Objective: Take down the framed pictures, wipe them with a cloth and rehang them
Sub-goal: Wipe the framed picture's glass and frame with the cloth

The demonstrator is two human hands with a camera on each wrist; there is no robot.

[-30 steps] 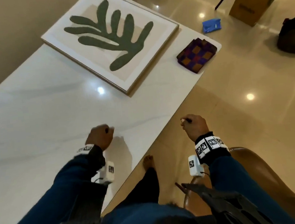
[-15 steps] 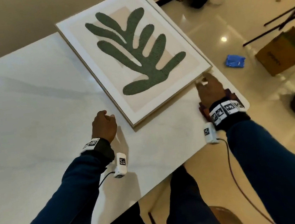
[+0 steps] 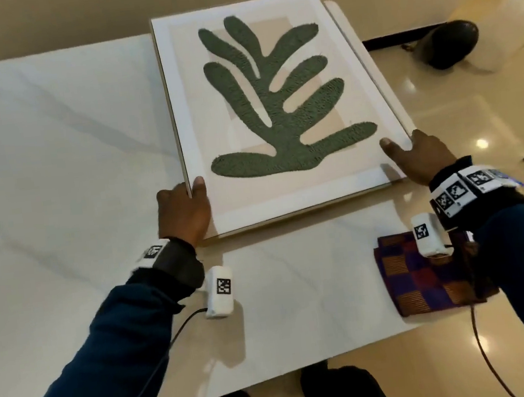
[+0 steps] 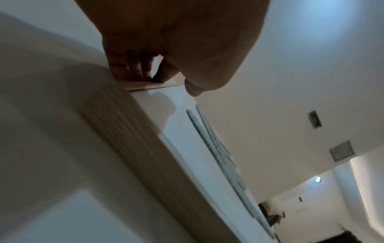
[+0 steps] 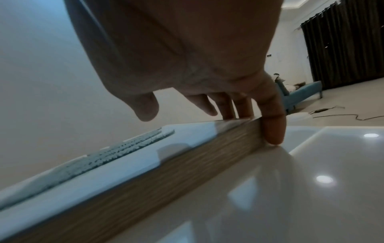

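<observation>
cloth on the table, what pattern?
The cloth is checkered in purple, dark red and orange-brown squares. Head view shows it best, partly under the right wrist.

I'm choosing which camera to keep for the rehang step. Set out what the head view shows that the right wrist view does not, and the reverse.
Only the head view shows the left hand gripping the framed picture at its near left corner, the whole green leaf shape, and the checked cloth on the white table.

Only the right wrist view shows the frame's wood-grain side edge, with the fingers curled down over its corner, and dark curtains.

Both show the right hand holding the picture's near right corner.
</observation>
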